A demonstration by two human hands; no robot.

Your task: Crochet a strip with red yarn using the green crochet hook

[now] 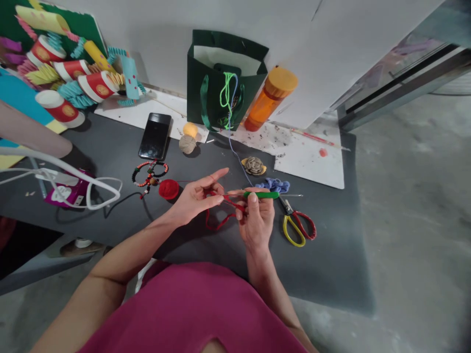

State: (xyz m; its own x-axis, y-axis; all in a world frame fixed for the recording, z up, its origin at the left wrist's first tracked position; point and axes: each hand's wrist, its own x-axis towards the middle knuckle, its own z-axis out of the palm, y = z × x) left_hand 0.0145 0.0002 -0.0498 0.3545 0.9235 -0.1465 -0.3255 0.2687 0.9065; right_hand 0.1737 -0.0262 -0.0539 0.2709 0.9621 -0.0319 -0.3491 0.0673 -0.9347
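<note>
My left hand (198,196) pinches red yarn (217,226) between thumb and fingers, its index finger stretched out with a strand over it. A loop of that yarn hangs below and runs across to my right hand (254,215). Between the right thumb and fingers is a green-handled crochet hook (265,195), its metal tip pointing right. Just left of my left hand lies a small red yarn ball (169,189). Beyond my right hand sits a blue crocheted piece (274,185). Scissors (299,226) with one red and one yellow handle lie to its right.
A dark green paper bag (198,98) stands against the wall beside an orange bottle (265,100). Nearby lie a black phone (155,136), a bead bracelet (142,182), a grey-brown crocheted flower (253,165) and small yarn balls (187,143). White cables (91,171) arch at left.
</note>
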